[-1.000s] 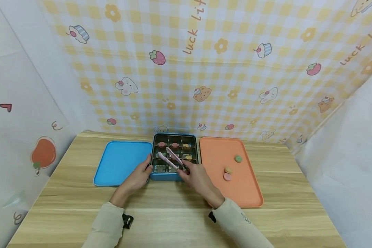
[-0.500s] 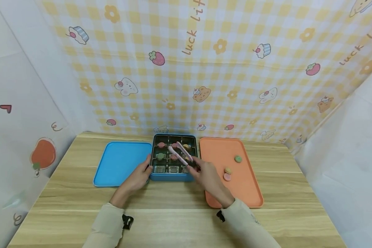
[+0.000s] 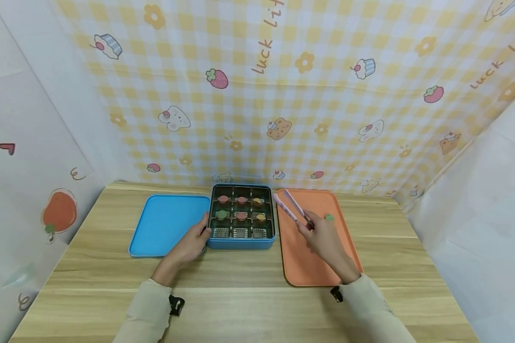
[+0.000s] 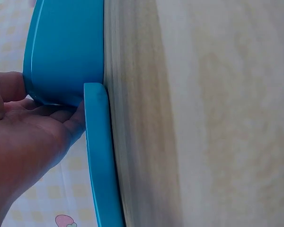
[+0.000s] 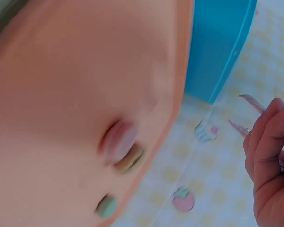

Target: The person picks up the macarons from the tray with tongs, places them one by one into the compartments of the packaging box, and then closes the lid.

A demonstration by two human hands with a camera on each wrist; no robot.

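Observation:
A blue box (image 3: 240, 245) with a dark divided insert stands at the centre back. Macarons fill its back and middle rows: pink ones, yellow ones and a green macaron (image 3: 221, 215). At its left side my left hand (image 3: 189, 245) grips the box, thumb at the rim and fingers along the wall (image 4: 66, 47). My right hand (image 3: 326, 238) holds pink tongs (image 3: 294, 202) over the orange tray (image 3: 296, 267), their tips apart with nothing between them. On that tray lie a pink macaron (image 5: 120, 139), a yellow macaron (image 5: 130, 159) and a green macaron (image 5: 107, 206).
A shallow blue lid or tray (image 3: 167, 219) lies on the wooden table (image 3: 240, 309) left of the box, its edge close to the left fingers. The orange tray sits just right of the box. A checked cloth (image 3: 257, 157) hangs behind.
The right hand has carried the tongs right, from over the box to over the orange tray. The box's green and pink middle-row macarons are uncovered. The left hand has stayed put.

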